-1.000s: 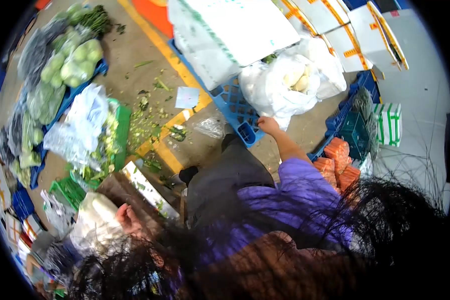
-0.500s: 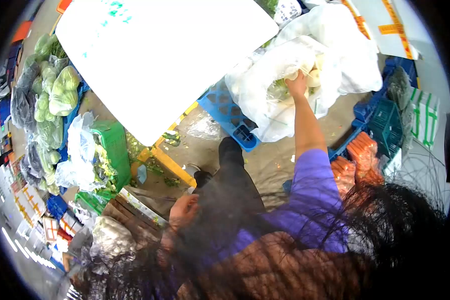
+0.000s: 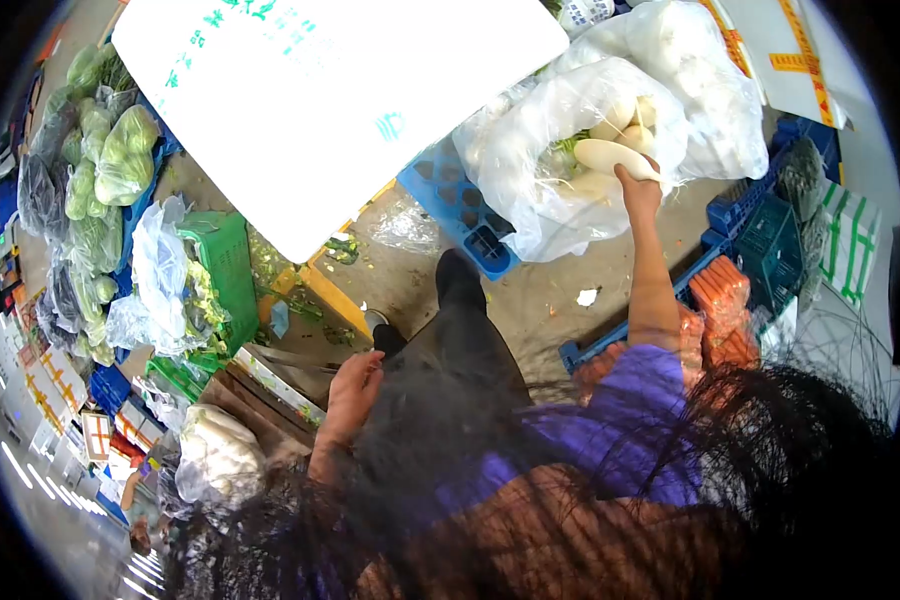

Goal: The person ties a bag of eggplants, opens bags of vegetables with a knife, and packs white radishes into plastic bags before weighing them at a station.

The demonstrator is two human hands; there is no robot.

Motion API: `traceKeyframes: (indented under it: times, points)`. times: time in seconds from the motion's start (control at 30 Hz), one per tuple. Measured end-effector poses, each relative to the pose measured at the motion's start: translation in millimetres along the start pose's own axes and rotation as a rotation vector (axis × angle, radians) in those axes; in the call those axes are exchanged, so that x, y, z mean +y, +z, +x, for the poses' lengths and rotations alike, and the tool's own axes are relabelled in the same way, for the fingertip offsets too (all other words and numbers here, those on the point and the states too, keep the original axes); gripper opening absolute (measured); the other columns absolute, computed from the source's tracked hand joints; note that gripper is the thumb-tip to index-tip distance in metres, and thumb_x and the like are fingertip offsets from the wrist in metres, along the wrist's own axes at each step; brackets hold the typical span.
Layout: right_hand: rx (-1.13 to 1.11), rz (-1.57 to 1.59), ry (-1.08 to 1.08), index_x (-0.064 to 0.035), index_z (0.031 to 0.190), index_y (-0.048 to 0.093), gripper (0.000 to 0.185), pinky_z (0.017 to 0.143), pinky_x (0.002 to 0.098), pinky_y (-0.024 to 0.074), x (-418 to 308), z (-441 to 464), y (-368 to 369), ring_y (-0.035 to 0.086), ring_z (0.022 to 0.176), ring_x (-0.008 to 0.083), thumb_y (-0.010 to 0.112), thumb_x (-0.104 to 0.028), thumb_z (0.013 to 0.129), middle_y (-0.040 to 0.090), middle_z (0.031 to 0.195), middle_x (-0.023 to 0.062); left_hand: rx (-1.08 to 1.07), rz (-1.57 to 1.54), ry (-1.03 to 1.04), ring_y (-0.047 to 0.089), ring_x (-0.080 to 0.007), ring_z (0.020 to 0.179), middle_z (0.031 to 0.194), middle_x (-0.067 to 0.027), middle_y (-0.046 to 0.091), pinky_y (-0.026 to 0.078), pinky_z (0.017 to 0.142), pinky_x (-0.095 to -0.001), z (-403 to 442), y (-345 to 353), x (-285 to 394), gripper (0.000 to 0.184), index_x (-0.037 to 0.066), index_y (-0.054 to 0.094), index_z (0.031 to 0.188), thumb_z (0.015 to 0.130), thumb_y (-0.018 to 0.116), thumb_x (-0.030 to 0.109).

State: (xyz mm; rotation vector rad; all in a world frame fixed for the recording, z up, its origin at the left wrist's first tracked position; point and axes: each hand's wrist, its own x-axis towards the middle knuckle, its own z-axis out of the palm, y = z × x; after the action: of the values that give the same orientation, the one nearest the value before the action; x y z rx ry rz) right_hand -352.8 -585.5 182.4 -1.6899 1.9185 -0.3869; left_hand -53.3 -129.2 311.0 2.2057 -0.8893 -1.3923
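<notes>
A long white daikon radish (image 3: 610, 157) is in my right hand (image 3: 642, 182), which grips it by its right end. It is tilted above the mouth of an open clear plastic bag (image 3: 510, 200). Inside the bag lie several more white daikons (image 3: 615, 122) with some green tops. My left hand (image 3: 354, 388) hangs loosely curled beside my dark-trousered leg, with nothing visible in it and touching nothing I can make out.
A big white foam box (image 3: 300, 110) stands ahead, beside a blue pallet (image 3: 445, 190). Bagged carrots (image 3: 720, 300) fill a blue crate at the right. Bagged green vegetables (image 3: 125, 170) and a green crate (image 3: 220, 270) are at the left. Leaf scraps litter the floor.
My right hand has come up out of the bag towards me and to the right, now with a daikon in it. My left hand has moved slightly up and left.
</notes>
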Motion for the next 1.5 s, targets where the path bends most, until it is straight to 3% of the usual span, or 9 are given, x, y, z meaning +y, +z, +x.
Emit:
traceKeyframes:
  times: [0.27,0.43,0.53,0.67,0.77,1.0,1.13,1.4,1.5]
  points:
    - [-0.306,-0.431,-0.268,-0.0025,0.115,0.051,0.061,0.074,0.0393,0.0481,10.8,25.3,49.6,0.061,0.083,0.0359,0.069,-0.035,0.066,0.063,0.086,0.0203,0.103,-0.109,-0.061,0.058,-0.0242,0.08,0.088,-0.0104,0.058,0.047,0.071,-0.0313,14.3,-23.5,-2.0,0.025,0.006,0.057,0.103,0.078,0.058,0.004]
    - [-0.266,-0.32,0.03,-0.0023,0.117,0.05,0.061,0.09,0.0363,0.0405,38.8,66.4,85.1,0.052,0.108,0.0303,0.071,-0.028,0.066,0.054,0.117,0.0167,0.04,-0.259,-0.272,0.058,-0.0209,0.078,0.087,-0.0091,0.057,0.047,0.071,-0.0303,5.4,9.2,-75.8,0.026,0.007,0.056,0.107,0.08,0.057,0.006]
    - [0.106,-0.422,0.015,-0.0023,0.116,0.05,0.052,0.089,0.0379,0.0403,69.7,90.0,65.0,0.051,0.106,0.0311,0.062,-0.031,0.074,0.054,0.115,0.017,-0.029,-0.149,-0.36,0.058,-0.0199,0.078,0.088,-0.0083,0.057,0.047,0.071,-0.0297,11.2,24.5,-47.9,0.027,0.007,0.056,0.108,0.08,0.057,0.006]
    - [-0.119,-0.449,0.261,-0.0042,0.126,0.04,0.068,0.091,0.0393,0.0379,108.4,127.4,57.5,0.051,0.106,0.0327,0.064,-0.032,0.069,0.054,0.115,0.0165,-0.072,-0.286,-0.301,0.058,-0.0201,0.079,0.09,-0.0078,0.058,0.046,0.07,-0.0297,20.4,55.4,-59.9,0.029,0.008,0.057,0.108,0.079,0.058,0.006]
    - [-0.012,-0.322,-0.117,-0.0043,0.126,0.039,0.07,0.09,0.0379,0.0386,144.1,161.1,81.0,0.052,0.105,0.0306,0.068,-0.027,0.066,0.055,0.115,0.0152,-0.055,-0.004,-0.254,0.058,-0.0207,0.079,0.089,-0.0075,0.058,0.046,0.07,-0.0302,36.7,54.4,-32.5,0.028,0.008,0.057,0.107,0.079,0.058,0.007]
    - [-0.2,-0.446,0.131,-0.0033,0.117,0.051,0.058,0.088,0.0364,0.039,133.7,153.1,71.3,0.053,0.105,0.0291,0.067,-0.025,0.066,0.056,0.113,0.0164,-0.038,-0.023,-0.135,0.058,-0.0222,0.078,0.087,-0.0077,0.058,0.047,0.068,-0.0322,56.5,24.7,8.2,0.028,0.008,0.056,0.106,0.078,0.058,0.006]
    - [-0.185,-0.401,-0.069,-0.0068,0.122,0.047,0.069,0.085,0.0368,0.0435,-8.3,66.7,-13.5,0.055,0.101,0.0298,0.07,-0.028,0.059,0.057,0.114,0.0155,-0.039,-0.011,-0.054,0.058,-0.0245,0.078,0.086,-0.0088,0.058,0.046,0.067,-0.0337,55.2,16.4,14.1,0.028,0.008,0.056,0.106,0.078,0.058,0.007]
    - [-0.036,-0.017,-0.169,-0.0009,0.12,0.048,0.067,0.085,0.0291,0.0442,-115.5,-56.3,-118.1,0.056,0.095,0.0177,0.075,-0.011,0.059,0.058,0.107,0.0116,0.008,-0.062,0.12,0.059,-0.0255,0.078,0.088,-0.0099,0.059,0.047,0.068,-0.0339,46.6,-11.0,57.5,0.026,0.007,0.056,0.105,0.079,0.058,0.009]
    - [-0.108,0.139,-0.241,-0.0072,0.119,0.051,0.067,0.087,0.0331,0.0426,-120.6,-99.2,-148.9,0.053,0.1,0.0229,0.071,-0.014,0.056,0.054,0.11,0.0106,0.024,-0.152,0.123,0.06,-0.0242,0.081,0.091,-0.0103,0.06,0.048,0.069,-0.0331,40.1,-17.4,46.0,0.027,0.008,0.056,0.107,0.08,0.057,0.011]
